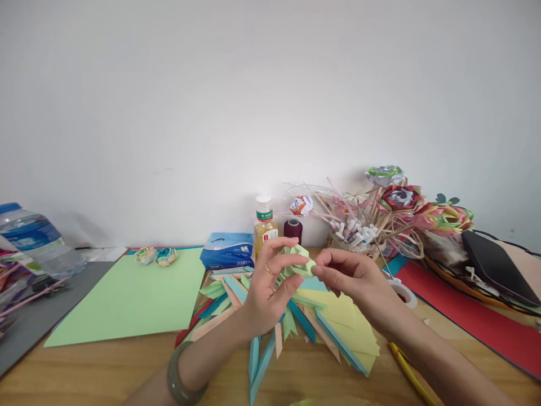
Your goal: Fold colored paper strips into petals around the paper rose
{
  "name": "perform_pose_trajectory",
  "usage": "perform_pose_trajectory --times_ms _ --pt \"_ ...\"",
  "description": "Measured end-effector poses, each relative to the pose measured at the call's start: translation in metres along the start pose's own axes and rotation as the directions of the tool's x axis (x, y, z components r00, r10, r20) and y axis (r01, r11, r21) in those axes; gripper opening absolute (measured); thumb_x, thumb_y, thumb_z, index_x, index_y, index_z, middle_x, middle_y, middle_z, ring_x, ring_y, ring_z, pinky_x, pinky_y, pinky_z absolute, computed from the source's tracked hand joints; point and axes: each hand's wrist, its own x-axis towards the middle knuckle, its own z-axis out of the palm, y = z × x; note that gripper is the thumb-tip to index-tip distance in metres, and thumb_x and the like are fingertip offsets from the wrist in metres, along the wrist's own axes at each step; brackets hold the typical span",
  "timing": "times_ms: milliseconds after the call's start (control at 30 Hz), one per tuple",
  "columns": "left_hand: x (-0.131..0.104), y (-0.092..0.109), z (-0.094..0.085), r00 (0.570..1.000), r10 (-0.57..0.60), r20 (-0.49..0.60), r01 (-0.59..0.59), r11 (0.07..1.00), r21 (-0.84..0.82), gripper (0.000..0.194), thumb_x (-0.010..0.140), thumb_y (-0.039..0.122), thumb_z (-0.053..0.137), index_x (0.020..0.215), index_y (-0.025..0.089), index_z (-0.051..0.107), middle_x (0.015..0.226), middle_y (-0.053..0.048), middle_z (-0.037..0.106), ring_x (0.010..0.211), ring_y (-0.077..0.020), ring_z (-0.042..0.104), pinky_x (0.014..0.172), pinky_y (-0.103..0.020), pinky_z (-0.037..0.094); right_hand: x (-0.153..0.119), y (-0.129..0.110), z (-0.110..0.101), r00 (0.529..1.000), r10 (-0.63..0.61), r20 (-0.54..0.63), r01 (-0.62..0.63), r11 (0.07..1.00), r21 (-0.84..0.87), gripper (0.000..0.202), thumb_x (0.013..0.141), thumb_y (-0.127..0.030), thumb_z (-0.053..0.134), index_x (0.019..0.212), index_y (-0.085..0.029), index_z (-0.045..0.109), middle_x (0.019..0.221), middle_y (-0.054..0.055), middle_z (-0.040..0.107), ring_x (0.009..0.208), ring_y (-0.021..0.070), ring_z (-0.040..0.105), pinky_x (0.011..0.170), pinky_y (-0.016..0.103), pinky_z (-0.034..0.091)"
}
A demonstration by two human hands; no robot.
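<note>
A pale green folded paper piece point(302, 262) is held up between both hands, above the pile on the table. My left hand point(273, 282) has its fingers curled round the piece's left side. The thumb and forefinger of my right hand point(350, 273) pinch its right edge. Beneath them spreads a pile of folded paper strips point(304, 321) in blue, green and peach, with yellow sheets point(350, 324) at its right. Part of the green piece is hidden by the left fingers.
Green paper point(135, 299) with two small paper rings point(166, 256) lies left. A blue tissue pack point(227, 251), drink bottle point(265, 223) and thread spool point(293, 228) stand behind. At right are paper flowers point(401, 197), a tape roll point(401, 293), red paper point(473, 321) and a yellow tool point(409, 375).
</note>
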Motion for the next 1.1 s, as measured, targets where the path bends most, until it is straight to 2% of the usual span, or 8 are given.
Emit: perform_pose_trajectory --times_ms 167,333,567,633,733,900,1033,1100 --pt "0.005 0.001 0.0 0.981 -0.192 0.026 0.194 0.968 -0.16 0.04 0.084 0.031 0.058 0.124 0.028 0.053 0.135 -0.009 0.041 0.127 -0.0274 0.039 0.092 -0.032 0.044 0.002 0.002 -0.001 1.0 0.005 -0.019 -0.005 1.0 -0.017 0.021 0.074 -0.037 0.061 0.067 -0.018 0.059 0.059 -0.003 0.049 0.052 0.0097 0.04 0.048 0.022 0.034" --pt "0.011 0.008 -0.001 0.868 -0.483 0.115 0.496 0.852 -0.168 0.04 0.086 0.041 0.054 0.12 0.021 0.056 0.114 -0.009 0.06 0.11 -0.0249 0.053 0.084 -0.03 0.047 0.004 0.007 -0.003 1.0 -0.001 -0.017 0.0 0.996 -0.085 0.017 0.074 -0.032 0.058 0.071 -0.016 0.063 0.063 -0.001 0.055 0.055 0.0108 0.047 0.05 0.022 0.038" --pt "0.01 0.009 0.004 0.859 -0.509 0.054 0.511 0.847 -0.142 0.031 0.081 0.029 0.062 0.11 0.022 0.056 0.103 -0.004 0.062 0.097 -0.0181 0.057 0.078 -0.026 0.048 0.0 0.011 -0.001 0.982 -0.179 -0.057 0.148 0.922 -0.358 0.015 0.081 -0.027 0.054 0.075 -0.018 0.063 0.068 0.002 0.065 0.061 0.0148 0.058 0.055 0.025 0.045" --pt "0.008 0.007 0.006 0.864 -0.503 0.017 0.5 0.854 -0.143 0.03 0.08 0.025 0.063 0.109 0.023 0.054 0.101 -0.004 0.062 0.096 -0.0175 0.057 0.078 -0.025 0.048 -0.003 0.012 0.002 0.94 -0.33 -0.088 0.238 0.816 -0.527 0.012 0.082 -0.022 0.053 0.076 -0.018 0.063 0.069 0.002 0.066 0.059 0.0144 0.059 0.054 0.025 0.046" --pt "0.006 0.004 0.009 0.878 -0.475 -0.05 0.465 0.874 -0.143 0.033 0.079 0.021 0.062 0.11 0.024 0.051 0.102 -0.004 0.06 0.097 -0.0182 0.057 0.077 -0.027 0.049 -0.005 0.016 0.007 0.804 -0.59 -0.073 0.358 0.58 -0.732 0.012 0.083 -0.016 0.052 0.079 -0.018 0.063 0.069 0.002 0.067 0.057 0.0132 0.06 0.052 0.024 0.046" --pt "0.003 0.002 0.011 0.925 -0.374 -0.073 0.361 0.921 -0.146 0.031 0.079 0.017 0.062 0.108 0.025 0.055 0.116 -0.004 0.05 0.106 -0.0179 0.052 0.08 -0.025 0.049 -0.006 0.024 0.008 0.621 -0.783 0.037 0.376 0.256 -0.891 0.009 0.085 -0.011 0.054 0.085 -0.017 0.062 0.075 0.004 0.069 0.063 0.0142 0.064 0.057 0.024 0.047" --pt "0.002 0.002 0.012 0.944 -0.319 -0.08 0.298 0.933 -0.203 0.025 0.081 0.017 0.061 0.104 0.025 0.055 0.122 -0.004 0.048 0.116 -0.018 0.048 0.086 -0.025 0.048 -0.008 0.029 0.004 0.558 -0.796 0.236 0.426 0.031 -0.904 0.013 0.084 -0.009 0.058 0.096 -0.013 0.061 0.079 0.008 0.069 0.068 0.0181 0.064 0.061 0.029 0.048" --pt "0.001 0.001 0.012 0.95 -0.293 -0.111 0.263 0.938 -0.226 0.023 0.082 0.017 0.061 0.102 0.024 0.054 0.122 -0.005 0.049 0.116 -0.0178 0.048 0.087 -0.026 0.048 -0.009 0.028 0.004 0.56 -0.796 0.231 0.475 0.08 -0.876 0.017 0.084 -0.009 0.059 0.1 -0.015 0.06 0.081 0.007 0.069 0.069 0.0181 0.063 0.062 0.03 0.048"
